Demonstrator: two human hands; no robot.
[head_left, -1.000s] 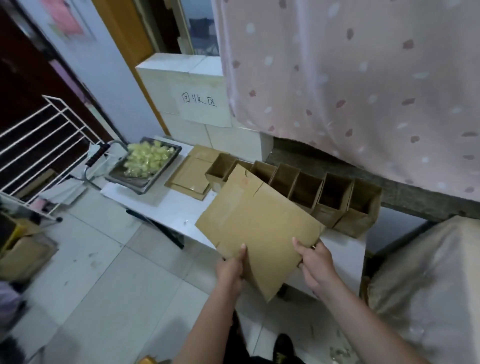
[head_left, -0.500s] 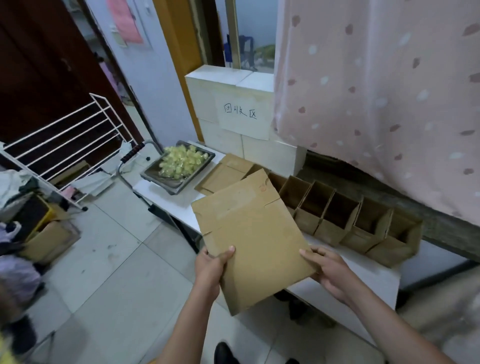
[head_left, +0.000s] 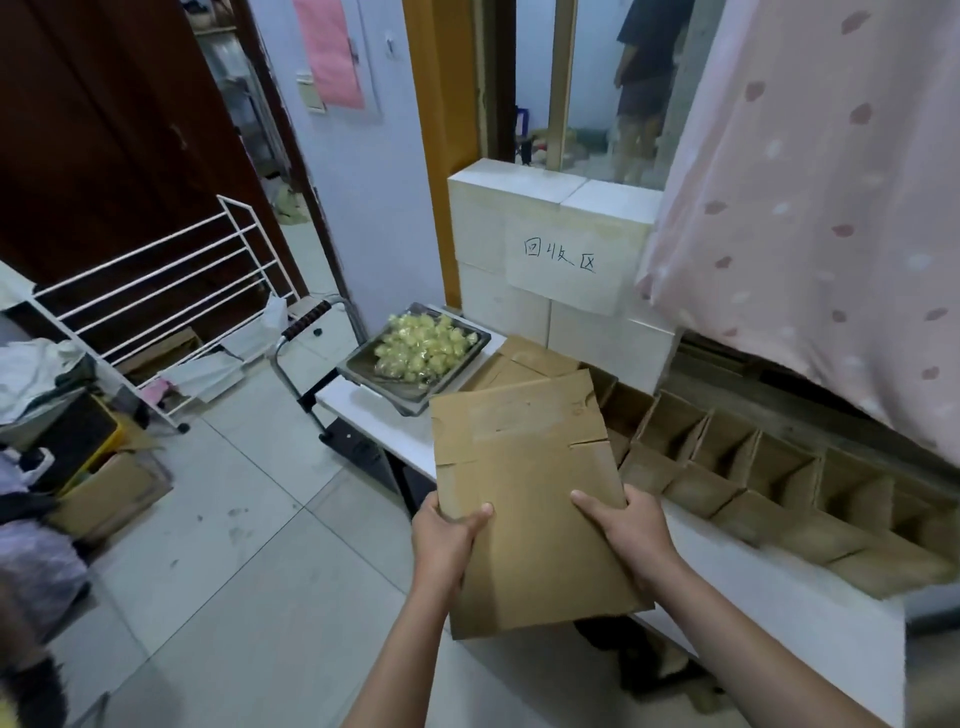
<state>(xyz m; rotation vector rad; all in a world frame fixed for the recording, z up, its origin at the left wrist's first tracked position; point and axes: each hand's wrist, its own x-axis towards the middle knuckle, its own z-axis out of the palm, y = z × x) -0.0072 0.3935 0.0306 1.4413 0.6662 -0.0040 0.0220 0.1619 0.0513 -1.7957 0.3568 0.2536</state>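
White bench (head_left: 779, 618) just beyond left hand (head_left: 444, 540), right hand (head_left: 631, 525), both gripping flat carton (head_left: 524, 499); swung from diagonal to square, likely ready for unfolding.

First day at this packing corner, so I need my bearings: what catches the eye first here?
A flattened cardboard box fills the centre, gripped at its sides by the left hand and right hand. Behind it, a row of open cartons lines the white table, and a metal tray of yellow pieces sits at its far end.
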